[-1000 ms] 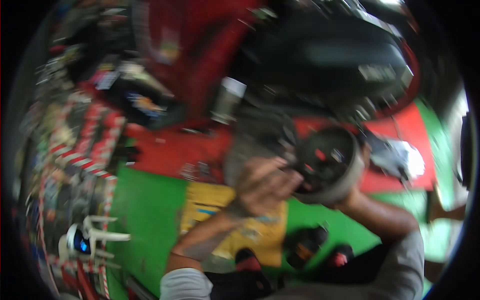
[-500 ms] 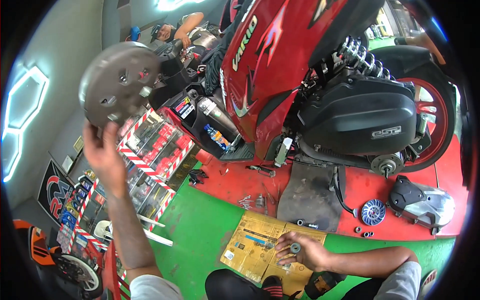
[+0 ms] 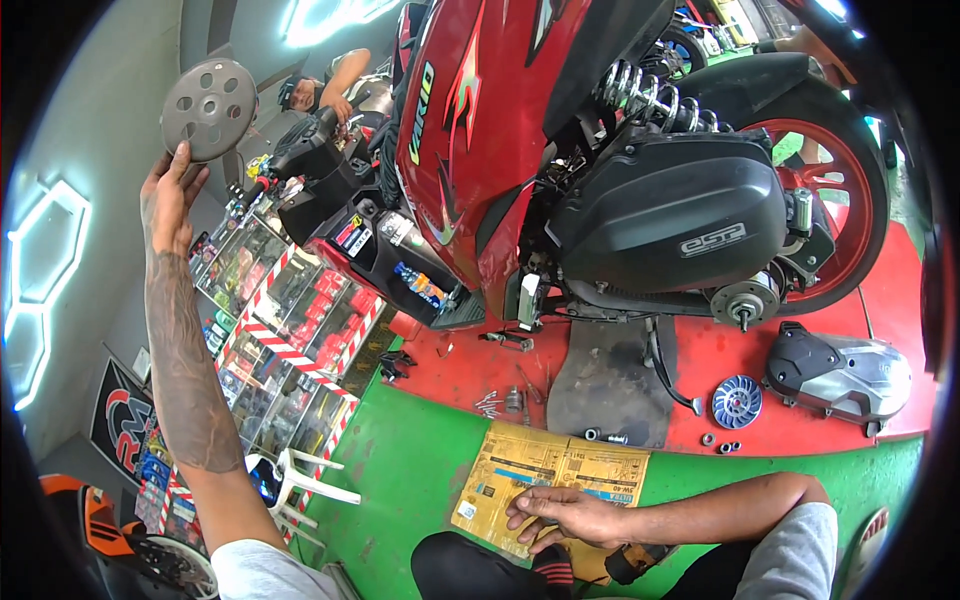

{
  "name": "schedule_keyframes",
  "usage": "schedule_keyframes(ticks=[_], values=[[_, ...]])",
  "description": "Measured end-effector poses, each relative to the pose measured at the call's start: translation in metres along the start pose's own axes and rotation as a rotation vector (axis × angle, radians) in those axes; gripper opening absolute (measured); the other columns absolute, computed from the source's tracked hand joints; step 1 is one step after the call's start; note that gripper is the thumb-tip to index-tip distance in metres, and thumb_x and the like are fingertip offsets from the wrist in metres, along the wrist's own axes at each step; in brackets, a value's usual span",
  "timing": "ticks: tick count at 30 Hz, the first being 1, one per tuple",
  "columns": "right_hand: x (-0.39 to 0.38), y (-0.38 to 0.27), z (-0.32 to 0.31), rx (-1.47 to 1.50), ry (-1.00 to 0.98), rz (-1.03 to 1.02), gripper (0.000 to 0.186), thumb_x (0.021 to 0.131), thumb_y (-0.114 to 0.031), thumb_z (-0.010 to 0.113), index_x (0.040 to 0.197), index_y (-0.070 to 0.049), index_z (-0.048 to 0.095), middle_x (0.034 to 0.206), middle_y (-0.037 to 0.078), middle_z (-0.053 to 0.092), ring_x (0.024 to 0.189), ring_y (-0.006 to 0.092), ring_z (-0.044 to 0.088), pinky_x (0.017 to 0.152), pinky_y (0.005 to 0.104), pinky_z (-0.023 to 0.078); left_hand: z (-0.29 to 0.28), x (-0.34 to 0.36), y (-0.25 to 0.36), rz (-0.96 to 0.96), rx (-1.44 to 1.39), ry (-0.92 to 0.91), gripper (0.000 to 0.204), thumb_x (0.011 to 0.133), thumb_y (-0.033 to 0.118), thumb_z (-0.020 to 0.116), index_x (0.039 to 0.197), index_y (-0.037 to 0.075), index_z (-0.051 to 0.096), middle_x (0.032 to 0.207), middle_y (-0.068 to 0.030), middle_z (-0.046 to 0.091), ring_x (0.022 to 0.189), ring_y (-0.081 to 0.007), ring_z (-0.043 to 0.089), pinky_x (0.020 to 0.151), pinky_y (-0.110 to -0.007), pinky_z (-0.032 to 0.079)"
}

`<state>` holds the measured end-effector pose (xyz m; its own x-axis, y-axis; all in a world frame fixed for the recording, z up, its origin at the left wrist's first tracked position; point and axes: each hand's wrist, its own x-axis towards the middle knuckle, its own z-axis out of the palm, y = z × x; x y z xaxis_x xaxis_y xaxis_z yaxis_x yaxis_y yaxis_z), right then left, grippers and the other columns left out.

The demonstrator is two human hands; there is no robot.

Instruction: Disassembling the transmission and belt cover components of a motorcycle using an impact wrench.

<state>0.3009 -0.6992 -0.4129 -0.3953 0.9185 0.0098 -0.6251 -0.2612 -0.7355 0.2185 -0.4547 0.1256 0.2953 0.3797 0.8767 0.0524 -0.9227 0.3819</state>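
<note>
High at the left, my left hand [image 3: 172, 205] grips the lower edge of a grey metal clutch bell [image 3: 209, 108]. Its flat face, with a ring of round holes about a small hub, is toward me. My right hand [image 3: 570, 515] is low in front of me, above a flattened cardboard sheet [image 3: 500, 462], its fingers curled together. Whatever they may hold is hidden. Beyond it stands a red scooter with a black engine cover [image 3: 670, 215]. A bare hub [image 3: 745, 302] shows below its rear wheel.
On the red mat lie a finned metal disc [image 3: 737, 402], a black-and-silver casing [image 3: 840, 380], small metal rings [image 3: 730, 447], a socket [image 3: 607, 436] and several bolts [image 3: 488, 405]. A display case [image 3: 265, 330] and white chair [image 3: 300, 485] stand left. Another person [image 3: 335, 90] is behind the scooter.
My left hand has steadied the clutch bell higher up, its holed face turned to me. My right hand has turned and curled, and the small ring-shaped metal part in it no longer shows.
</note>
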Motion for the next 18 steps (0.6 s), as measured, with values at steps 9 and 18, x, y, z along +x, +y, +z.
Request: schedule_keyframes(ticks=[9, 18], values=[[-0.006, 0.002, -0.002, -0.050, -0.061, -0.003, 0.045, 0.100, -0.047, 0.048, 0.123, -0.008, 0.053, 0.116, 0.003, 0.056, 0.105, 0.0149, 0.056, 0.093, 0.0345, 0.052, 0.022, 0.032, 0.004, -0.034, 0.177, 0.077, 0.064, 0.087, 0.028, 0.074, 0.132, -0.010, 0.047, 0.112, -0.0172, 0.064, 0.094, -0.0234, 0.067, 0.076, -0.029, 0.058], [-0.005, -0.001, -0.005, -0.120, -0.064, 0.019, 0.048, 0.099, -0.048, 0.050, 0.127, -0.008, 0.053, 0.121, 0.005, 0.056, 0.107, 0.0188, 0.058, 0.091, 0.0340, 0.053, 0.019, 0.045, -0.006, -0.077, 0.242, 0.102, 0.063, 0.086, 0.029, 0.075, 0.130, -0.009, 0.050, 0.106, -0.0158, 0.067, 0.087, -0.0214, 0.067, 0.068, -0.027, 0.057]])
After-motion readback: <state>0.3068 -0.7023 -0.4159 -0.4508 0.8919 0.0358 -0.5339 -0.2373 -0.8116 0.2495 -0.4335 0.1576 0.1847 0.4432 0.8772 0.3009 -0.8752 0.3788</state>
